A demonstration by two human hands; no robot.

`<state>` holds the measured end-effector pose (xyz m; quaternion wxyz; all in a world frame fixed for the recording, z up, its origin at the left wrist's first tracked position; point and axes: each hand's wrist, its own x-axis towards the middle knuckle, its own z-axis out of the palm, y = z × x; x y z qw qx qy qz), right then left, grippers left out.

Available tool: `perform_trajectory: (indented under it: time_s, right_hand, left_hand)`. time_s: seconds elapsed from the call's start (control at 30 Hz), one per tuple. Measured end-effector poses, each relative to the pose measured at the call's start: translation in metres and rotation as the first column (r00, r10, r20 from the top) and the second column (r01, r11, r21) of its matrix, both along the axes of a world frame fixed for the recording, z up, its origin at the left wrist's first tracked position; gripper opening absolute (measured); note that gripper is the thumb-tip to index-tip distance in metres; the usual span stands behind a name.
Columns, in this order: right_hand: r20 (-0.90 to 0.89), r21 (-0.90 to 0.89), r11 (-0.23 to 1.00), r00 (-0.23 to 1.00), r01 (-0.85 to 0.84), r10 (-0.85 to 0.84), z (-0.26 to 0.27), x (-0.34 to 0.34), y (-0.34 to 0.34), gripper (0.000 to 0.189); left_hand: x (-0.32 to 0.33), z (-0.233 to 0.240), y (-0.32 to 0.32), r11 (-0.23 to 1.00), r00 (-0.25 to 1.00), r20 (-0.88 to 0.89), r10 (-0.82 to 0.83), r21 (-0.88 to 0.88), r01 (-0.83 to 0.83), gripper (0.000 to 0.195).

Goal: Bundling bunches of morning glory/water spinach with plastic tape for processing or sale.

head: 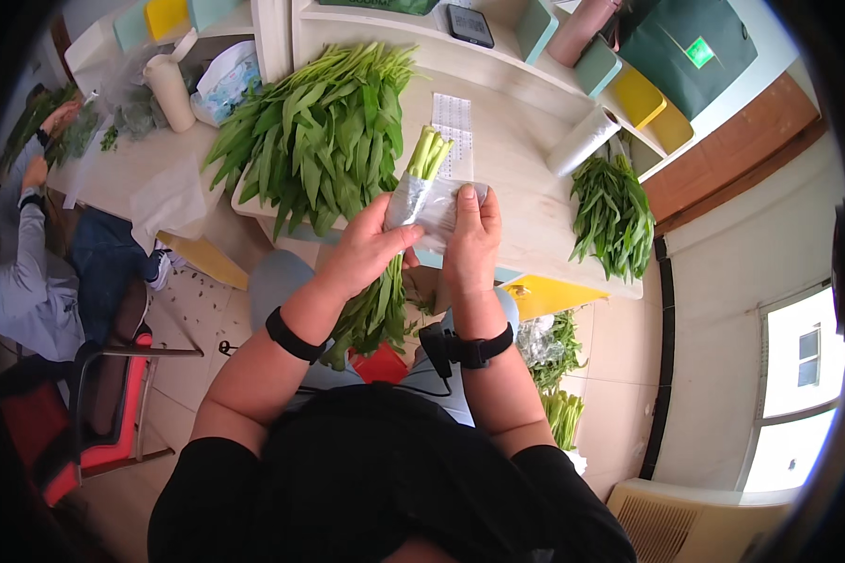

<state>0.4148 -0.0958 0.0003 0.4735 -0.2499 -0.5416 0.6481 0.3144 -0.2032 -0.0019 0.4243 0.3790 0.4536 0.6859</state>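
Note:
A bundle of leafy green stalks (429, 151), probably water spinach, is held over the desk's front edge. Its pale cut ends point away from me and its leaves hang towards my lap. Clear plastic film (433, 204) goes around the stalks, with a flap stretched out to the right. My left hand (370, 243) grips the wrapped stalks, thumb across the film. Between thumb and fingers, my right hand (473, 236) pinches the flap's right end. Left of the bundle, a large heap of the same greens (324, 134) covers part of the desk (514, 190).
A roll of plastic film (583, 141) stands at the right, beside another bunch of greens (611, 214). Printed label sheets (452, 130) lie behind my hands. A phone (470, 26) rests on the shelf. More greens (562, 415) sit on the floor. At left, another person (35, 267) handles greens.

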Motion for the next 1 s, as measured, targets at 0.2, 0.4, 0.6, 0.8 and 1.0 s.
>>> perform_trajectory:
  time_s: [0.2,0.4,0.6,0.8,1.0]
  right_hand:
    - [0.073,0.125,0.989,0.994,0.076,-0.086,0.005,0.005,-0.014,0.016]
    - [0.273,0.585,0.809,0.927,0.054,-0.259,0.020,0.006,-0.028,0.012]
    - [0.271,0.558,0.826,0.925,0.076,-0.268,0.025,0.013,-0.018,0.011]
    - [0.187,0.594,0.797,0.944,0.112,-0.273,0.024,0.011,-0.025,0.014]
    - [0.276,0.708,0.704,0.899,0.050,-0.341,0.030,0.003,-0.018,0.024]
  left_hand:
    - [0.002,-0.006,0.012,1.000,0.998,0.057,0.025,0.017,-0.026,0.028]
    - [0.021,0.000,0.017,0.974,0.910,-0.351,0.219,0.032,-0.222,0.028]
    - [0.034,0.014,-0.001,0.984,0.802,-0.573,0.165,0.151,-0.095,0.064]
    - [0.034,0.000,0.015,0.943,0.700,-0.634,0.329,0.255,-0.212,0.060]
    - [0.033,0.011,0.021,0.951,0.630,-0.729,0.267,0.094,-0.295,0.060]
